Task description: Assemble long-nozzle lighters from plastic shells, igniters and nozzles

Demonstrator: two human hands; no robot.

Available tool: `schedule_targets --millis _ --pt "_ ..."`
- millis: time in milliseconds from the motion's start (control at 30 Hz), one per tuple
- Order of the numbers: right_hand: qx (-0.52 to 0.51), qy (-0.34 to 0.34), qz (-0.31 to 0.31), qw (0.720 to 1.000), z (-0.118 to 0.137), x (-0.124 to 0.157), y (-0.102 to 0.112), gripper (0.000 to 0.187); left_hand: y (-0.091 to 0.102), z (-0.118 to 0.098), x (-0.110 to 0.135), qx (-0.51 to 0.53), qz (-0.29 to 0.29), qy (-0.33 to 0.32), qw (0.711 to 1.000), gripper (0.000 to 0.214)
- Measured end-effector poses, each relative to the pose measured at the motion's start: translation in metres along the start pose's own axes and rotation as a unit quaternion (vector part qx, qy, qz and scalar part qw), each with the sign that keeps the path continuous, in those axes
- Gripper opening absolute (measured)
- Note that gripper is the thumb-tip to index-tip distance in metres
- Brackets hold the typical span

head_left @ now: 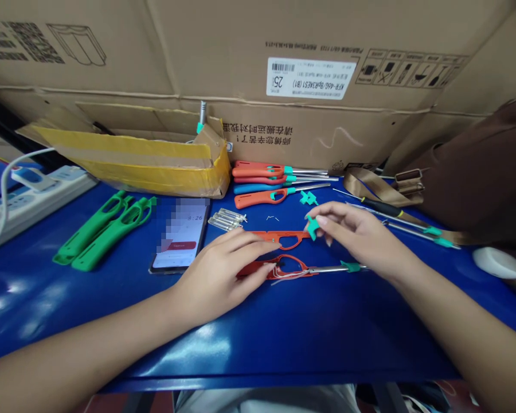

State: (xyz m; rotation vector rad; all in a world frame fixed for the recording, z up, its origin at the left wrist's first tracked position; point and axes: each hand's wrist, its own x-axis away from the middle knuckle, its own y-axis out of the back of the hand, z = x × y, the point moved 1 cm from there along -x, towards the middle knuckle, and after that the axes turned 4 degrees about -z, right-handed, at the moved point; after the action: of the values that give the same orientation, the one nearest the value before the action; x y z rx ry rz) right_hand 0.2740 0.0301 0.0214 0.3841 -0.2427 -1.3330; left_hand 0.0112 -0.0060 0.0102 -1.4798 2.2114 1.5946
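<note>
My left hand (219,275) lies across two orange-red lighter handle halves, its thumb pressing on the lower half (298,263) near thin white wires. The upper half (290,235) lies just beyond it, partly under my fingers. From the lower half a metal lighter tube (331,269) with a green collar (350,267) points right. My right hand (356,229) pinches a small green plastic lighter trigger (312,227) between thumb and fingers, over the tip of the upper half. More small green plastic pieces (308,198) lie beyond that hand.
Several assembled lighters (262,198) lie at the back. Clear small cylinders (227,219) sit near a phone (183,235). Green handle halves (112,229), a power strip (60,189) and a yellow-taped box (155,160) are left. A screwdriver (382,206), metal tubes (413,229) and white mouse (497,263) are right.
</note>
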Motion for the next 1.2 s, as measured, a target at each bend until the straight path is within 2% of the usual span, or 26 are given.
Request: schedule_targets --millis 133,233,367,500,667,933,1200 --pt "-0.124 -0.081 0.113 0.983 0.011 0.014 -0.023 0.034 -0.001 -0.002 0.001 0.019 -0.004 -0.013 1.000 0.022" --pt "-0.207 -0.100 0.157 0.961 0.011 0.018 -0.034 0.034 -0.003 -0.001 0.002 0.031 0.009 -0.010 0.999 0.016" --pt "-0.246 -0.119 0.198 0.941 0.009 0.020 -0.042 0.032 -0.003 -0.002 0.003 0.035 0.014 0.001 0.999 0.014" --pt "-0.265 -0.145 0.211 0.930 0.010 0.022 -0.044 0.029 -0.003 -0.004 0.002 0.037 0.014 0.001 0.999 0.016" --pt "-0.279 -0.183 0.235 0.913 0.012 0.024 -0.047 0.028 -0.004 -0.003 0.004 0.029 0.019 -0.039 0.999 0.029" --pt "-0.264 -0.192 0.253 0.911 0.011 0.027 -0.049 0.028 -0.003 -0.002 0.004 -0.027 0.023 -0.095 0.995 0.016" --pt "-0.256 -0.199 0.258 0.910 0.011 0.026 -0.051 0.029 -0.005 -0.001 0.004 -0.028 0.049 -0.079 0.995 0.013"
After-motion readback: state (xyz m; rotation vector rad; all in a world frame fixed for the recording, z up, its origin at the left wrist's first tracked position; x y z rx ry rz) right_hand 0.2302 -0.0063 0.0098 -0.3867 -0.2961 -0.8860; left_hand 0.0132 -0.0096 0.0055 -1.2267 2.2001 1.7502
